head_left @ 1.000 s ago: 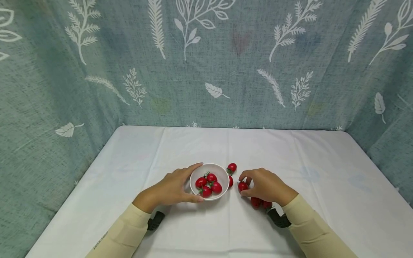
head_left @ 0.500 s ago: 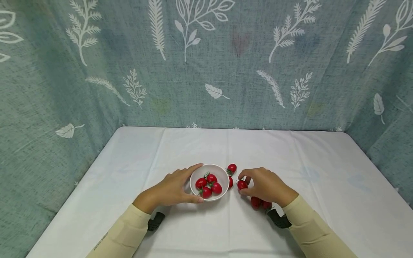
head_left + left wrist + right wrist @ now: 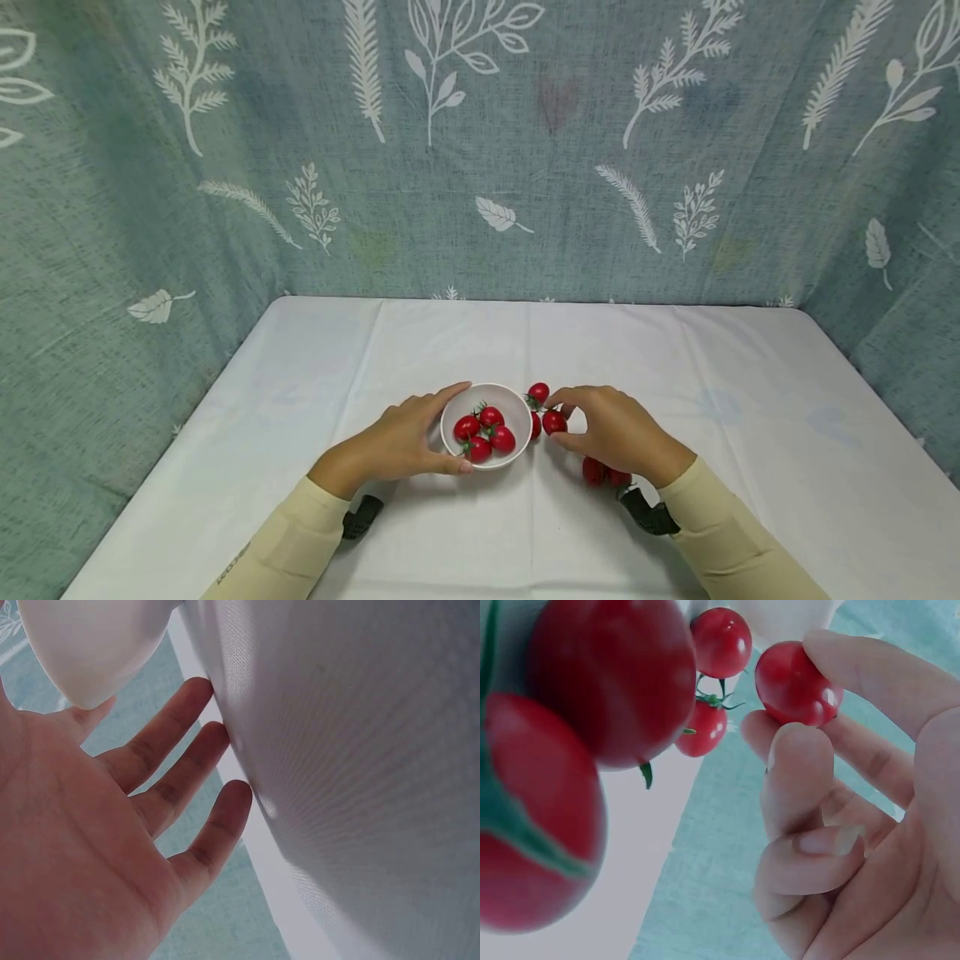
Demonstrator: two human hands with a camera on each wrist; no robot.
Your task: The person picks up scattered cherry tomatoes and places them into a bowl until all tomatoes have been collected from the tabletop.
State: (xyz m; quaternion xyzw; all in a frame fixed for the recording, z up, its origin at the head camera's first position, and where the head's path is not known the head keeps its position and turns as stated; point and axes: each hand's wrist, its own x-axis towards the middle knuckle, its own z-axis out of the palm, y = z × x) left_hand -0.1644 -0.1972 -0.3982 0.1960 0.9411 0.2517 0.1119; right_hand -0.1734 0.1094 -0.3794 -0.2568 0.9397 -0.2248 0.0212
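Observation:
A white bowl [image 3: 512, 406] holds several red cherry tomatoes [image 3: 467, 427] with green stems. My left hand [image 3: 405, 437] holds it from the left, thumb and index finger against its rim; in the left wrist view the other fingers stretch out below the bowl [image 3: 97, 645]. Right of the bowl, my right hand [image 3: 618, 429] pinches one cherry tomato [image 3: 795, 682] between thumb and fingertips. Two more lie beside the bowl's right side, a far tomato [image 3: 538, 392] and a nearer tomato [image 3: 536, 425] partly hidden by the rim. Under the right wrist are two others, one tomato [image 3: 593, 472] showing best.
A white cloth [image 3: 420, 342] covers the table. Green-blue curtains [image 3: 450, 225] with white leaf patterns stand behind and at both sides. Dark straps [image 3: 649, 510] with cameras sit at the wrists.
My right hand's pinched tomato has shifted left toward the bowl and slightly away from me. The left hand and the bowl stay in place.

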